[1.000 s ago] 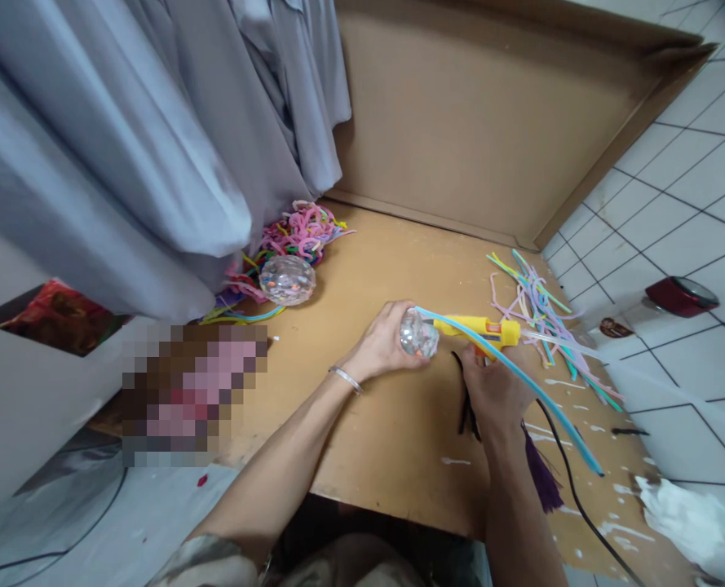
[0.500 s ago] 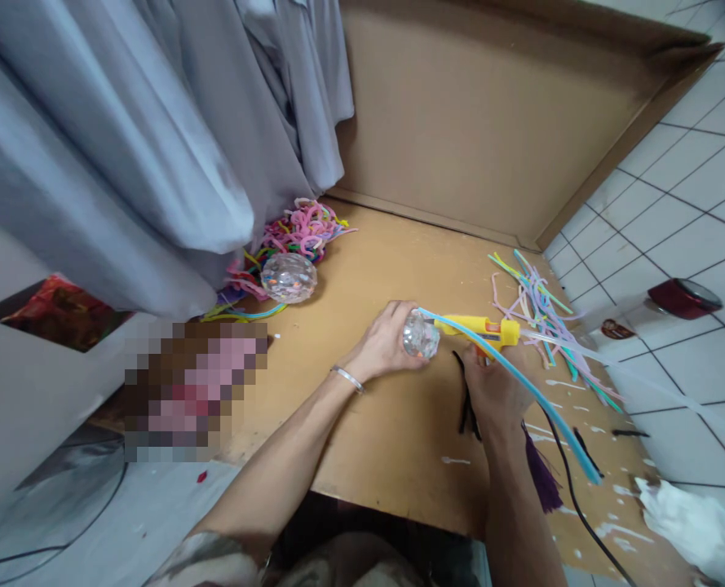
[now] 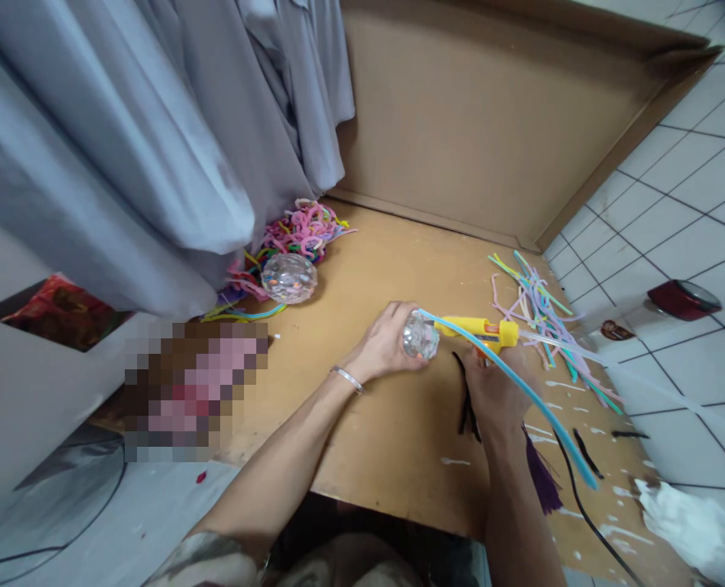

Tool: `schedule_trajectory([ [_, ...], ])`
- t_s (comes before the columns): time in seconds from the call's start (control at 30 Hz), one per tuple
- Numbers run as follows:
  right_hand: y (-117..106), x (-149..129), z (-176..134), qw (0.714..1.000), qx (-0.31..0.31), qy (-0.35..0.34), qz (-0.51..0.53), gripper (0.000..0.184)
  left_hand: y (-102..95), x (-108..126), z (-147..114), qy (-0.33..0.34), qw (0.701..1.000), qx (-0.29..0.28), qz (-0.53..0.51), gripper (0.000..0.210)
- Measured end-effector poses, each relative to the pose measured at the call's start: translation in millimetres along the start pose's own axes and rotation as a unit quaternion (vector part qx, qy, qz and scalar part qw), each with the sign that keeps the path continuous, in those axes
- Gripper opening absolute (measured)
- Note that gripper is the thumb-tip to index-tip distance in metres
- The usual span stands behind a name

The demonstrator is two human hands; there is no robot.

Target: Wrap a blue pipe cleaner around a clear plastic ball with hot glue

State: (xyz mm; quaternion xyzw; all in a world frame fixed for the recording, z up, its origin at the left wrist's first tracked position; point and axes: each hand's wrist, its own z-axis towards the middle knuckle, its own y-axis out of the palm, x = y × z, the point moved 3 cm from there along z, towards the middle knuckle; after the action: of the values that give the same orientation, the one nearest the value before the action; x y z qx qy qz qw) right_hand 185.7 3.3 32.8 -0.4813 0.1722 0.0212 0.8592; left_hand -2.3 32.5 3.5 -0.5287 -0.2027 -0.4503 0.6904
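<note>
My left hand (image 3: 387,341) is closed around a small clear faceted piece (image 3: 422,336), possibly a cup or half ball. From its top edge a light blue pipe cleaner (image 3: 524,387) arches across the glue gun and over my right wrist, its free end hanging at lower right. My right hand (image 3: 500,383) grips the handle of a yellow hot glue gun (image 3: 475,328). The gun's nozzle points left and meets the clear piece or lies just beside it; whether they touch I cannot tell. A long translucent glue stick (image 3: 582,350) sticks out of the gun's back.
Loose pastel pipe cleaners (image 3: 537,306) lie at right, a tangled colourful heap (image 3: 304,230) at back left beside a clear faceted bowl (image 3: 289,279). Black strips, a purple tassel (image 3: 541,473), a black cord (image 3: 573,481), dried glue and white tissue (image 3: 683,518) are near my right arm.
The free end of the blue pipe cleaner has sagged slightly down and left. Both hands, the clear piece and the glue gun stay practically in place.
</note>
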Motion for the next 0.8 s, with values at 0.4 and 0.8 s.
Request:
schedule_trajectory([
  [0.4, 0.1, 2.0, -0.4, 1.0, 0.006, -0.003, -0.018, 0.037, 0.6, -0.2, 0.0, 0.0, 1.0, -0.003, 0.003, 0.076],
  [0.8, 0.7, 1.0, -0.3, 0.999, -0.016, 0.028, -0.02, 0.041, 1.1, -0.8, 0.7, -0.002, 1.0, -0.005, 0.001, 0.077],
])
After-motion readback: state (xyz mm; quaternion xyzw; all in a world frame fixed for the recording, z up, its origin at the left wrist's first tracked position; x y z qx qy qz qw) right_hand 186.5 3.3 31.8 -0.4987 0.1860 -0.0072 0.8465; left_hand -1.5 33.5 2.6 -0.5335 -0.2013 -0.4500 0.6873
